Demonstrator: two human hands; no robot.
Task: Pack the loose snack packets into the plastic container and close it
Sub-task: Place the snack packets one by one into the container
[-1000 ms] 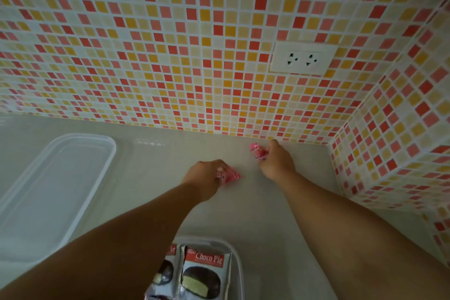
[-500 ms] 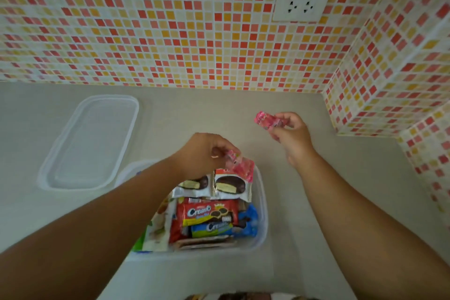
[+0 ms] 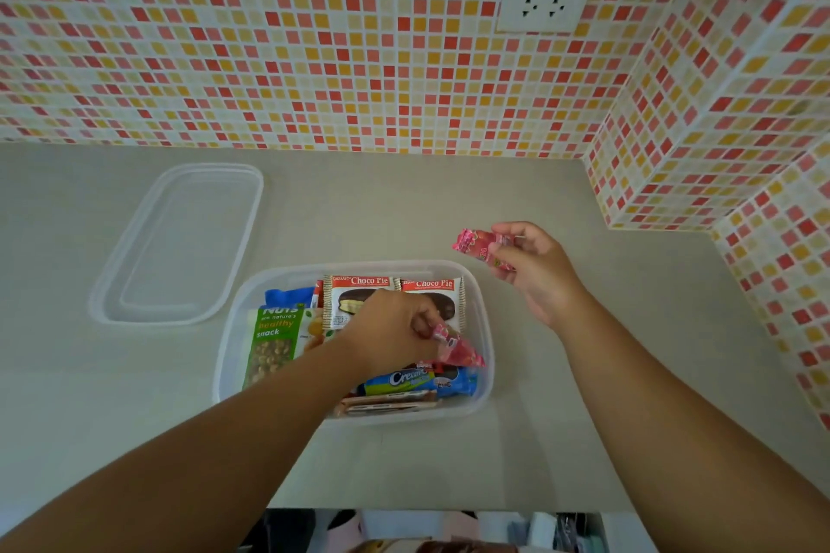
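Grey counter [image 3: 516,440] runs into a corner of mosaic wall [image 3: 314,58] in red, orange and cream squares, white socket [image 3: 542,6] on the back wall. Clear tub [image 3: 487,328] sits mid-counter, open, already holding packets: two Choco Pie packs [image 3: 359,290] side by side at the far end, green nuts pack [image 3: 274,341] along the left side, blue Creamo pack [image 3: 415,379] near the front, a blue wrapper [image 3: 287,295] at far left, brown-edged packs at the front wall, print unreadable. Clear lid [image 3: 179,242] lies flat on the counter left of the tub, apart from it, off the container.

Left hand [image 3: 390,337] is over the tub's middle, fingers pinched together on a pink packet [image 3: 458,348], which hangs just above the Creamo pack; cannot tell if it touches the packs below. Right hand [image 3: 534,269] is held up above the counter beyond the tub's far right corner, thumb and fingers clamped on a second pink packet [image 3: 476,240], one end sticking out to the left; this one is outside the tub.

Below the counter edge, dim clutter, too blurred to name.
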